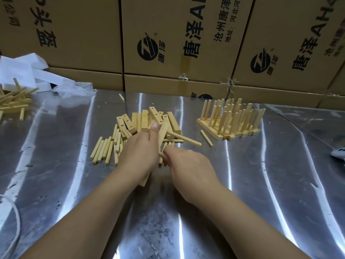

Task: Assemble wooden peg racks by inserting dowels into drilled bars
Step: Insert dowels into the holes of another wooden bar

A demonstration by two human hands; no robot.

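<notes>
- Loose dowels [104, 149], at 9 o'clock from centre: plain pale yellow wood.
- Drilled bars [144, 119], centre: the same pale yellow, dotted with dark round holes.
- Finished racks [231, 121], 2 o'clock: pale yellow throughout.
- Table [242, 184]: silver-grey metal streaked with white glare.
- Cardboard boxes [168, 19], 12 o'clock: brown, printed with black characters and round black logos.
- Wrapping [24, 71], 10 o'clock: white.

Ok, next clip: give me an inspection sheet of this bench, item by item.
Surface: metal table, shiny, scuffed, specked.
Job's things: drilled bars piled centre; loose dowels beside them; finished racks standing at right.
Clutter: white packing scraps and a second dowel heap far left.
Grippers: left hand grips one bar; right hand over the dowels, blurred, grip unclear.
Cables: white cord at the near left edge.
Surroundings: stacked printed cardboard boxes behind.
</notes>
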